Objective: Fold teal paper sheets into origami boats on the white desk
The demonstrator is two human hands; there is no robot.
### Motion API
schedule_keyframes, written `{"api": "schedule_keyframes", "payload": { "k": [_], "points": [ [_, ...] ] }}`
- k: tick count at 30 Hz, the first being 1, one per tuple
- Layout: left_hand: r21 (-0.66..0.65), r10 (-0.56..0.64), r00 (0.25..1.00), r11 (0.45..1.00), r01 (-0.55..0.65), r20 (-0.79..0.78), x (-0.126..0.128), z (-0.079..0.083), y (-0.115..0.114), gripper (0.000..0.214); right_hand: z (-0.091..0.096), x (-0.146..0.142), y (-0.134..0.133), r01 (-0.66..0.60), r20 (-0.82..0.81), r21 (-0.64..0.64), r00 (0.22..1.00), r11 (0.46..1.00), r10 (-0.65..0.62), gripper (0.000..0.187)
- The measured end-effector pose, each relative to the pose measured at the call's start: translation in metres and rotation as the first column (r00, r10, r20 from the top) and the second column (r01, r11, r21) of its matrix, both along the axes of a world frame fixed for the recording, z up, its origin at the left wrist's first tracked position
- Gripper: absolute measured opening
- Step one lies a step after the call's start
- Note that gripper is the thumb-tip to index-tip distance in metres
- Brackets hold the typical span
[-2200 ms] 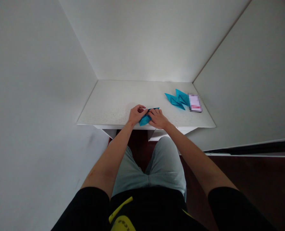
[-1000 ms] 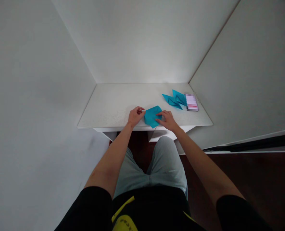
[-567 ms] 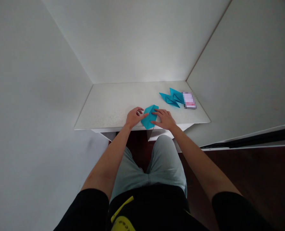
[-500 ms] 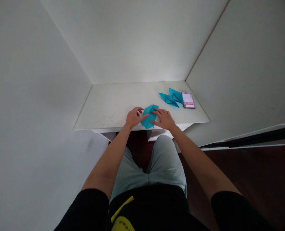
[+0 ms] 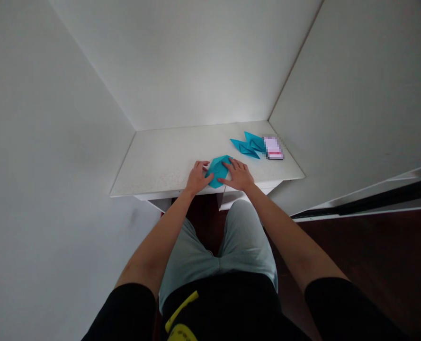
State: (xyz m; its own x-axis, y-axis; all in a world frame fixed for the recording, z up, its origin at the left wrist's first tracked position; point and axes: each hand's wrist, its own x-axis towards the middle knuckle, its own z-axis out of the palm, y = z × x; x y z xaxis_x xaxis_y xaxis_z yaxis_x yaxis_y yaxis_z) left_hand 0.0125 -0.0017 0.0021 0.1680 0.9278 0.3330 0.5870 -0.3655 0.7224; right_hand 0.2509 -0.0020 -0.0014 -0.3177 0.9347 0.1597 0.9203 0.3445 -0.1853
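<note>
Near the front edge of the white table (image 5: 160, 161), a folded blue paper (image 5: 217, 170) is pinned flat under the left hand (image 5: 197, 177) and the right hand (image 5: 239, 175), with fingers spread and nothing gripped. The paper is judged light, thin and easily creased, and best taken by its edges. The smooth tabletop is enclosed by white walls (image 5: 54, 118). Other folded blue pieces (image 5: 247, 144) are seen far right.

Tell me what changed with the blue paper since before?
The blue paper was a narrow folded strip; it was opened out into a wider, flatter shape. The left hand and right hand now both press on it. The folded blue pieces and the small pink thing beside them kept their places on the table.
</note>
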Motion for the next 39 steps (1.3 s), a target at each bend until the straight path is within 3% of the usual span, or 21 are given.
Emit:
{"api": "schedule_keyframes", "payload": {
  "k": [3, 7, 10, 15, 21, 27, 31, 36, 39],
  "points": [
    [-0.030, 0.080, 0.996, 0.996, -0.079, 0.031, 0.006, 0.001, -0.002, 0.044, -0.005, -0.002, 0.004, 0.062, -0.037, 0.002, 0.997, 0.998, -0.062, 0.095],
    [-0.004, 0.175, 0.973, 0.984, -0.178, -0.150, 0.021, 0.006, -0.009, 0.048, -0.009, -0.004, 0.008, 0.134, -0.068, -0.014, 0.989, 0.991, -0.135, 0.098],
    [-0.004, 0.232, 0.954, 0.972, -0.237, -0.191, 0.029, 0.009, -0.010, 0.042, -0.009, -0.005, 0.009, 0.159, -0.061, -0.031, 0.985, 0.987, -0.161, 0.099],
    [-0.130, 0.235, 0.964, 0.959, -0.251, -0.121, 0.021, 0.013, 0.000, 0.020, -0.006, -0.008, 0.007, 0.155, -0.050, -0.035, 0.986, 0.987, -0.157, 0.097],
    [-0.103, 0.204, 0.956, 0.968, -0.230, -0.212, 0.017, 0.027, -0.002, 0.018, 0.001, -0.011, 0.004, 0.174, -0.004, -0.049, 0.985, 0.984, -0.174, 0.095],
    [-0.078, 0.165, 0.862, 0.970, -0.229, -0.479, 0.031, 0.062, -0.004, 0.041, 0.003, -0.013, 0.002, 0.184, 0.019, -0.042, 0.983, 0.982, -0.183, 0.096],
    [-0.112, 0.112, 0.789, 0.968, -0.223, -0.604, 0.035, 0.081, 0.005, 0.037, 0.003, -0.014, 0.001, 0.193, 0.019, -0.042, 0.981, 0.980, -0.192, 0.097],
    [-0.130, -0.054, 0.656, 0.989, -0.068, -0.752, 0.043, 0.089, 0.020, 0.033, 0.005, -0.015, 0.000, 0.195, 0.017, -0.056, 0.981, 0.979, -0.194, 0.097],
    [-0.102, -0.059, 0.581, 0.994, -0.043, -0.812, 0.053, 0.090, 0.027, 0.033, 0.006, -0.015, 0.000, 0.187, 0.012, -0.063, 0.982, 0.980, -0.187, 0.096]
  ]
}}
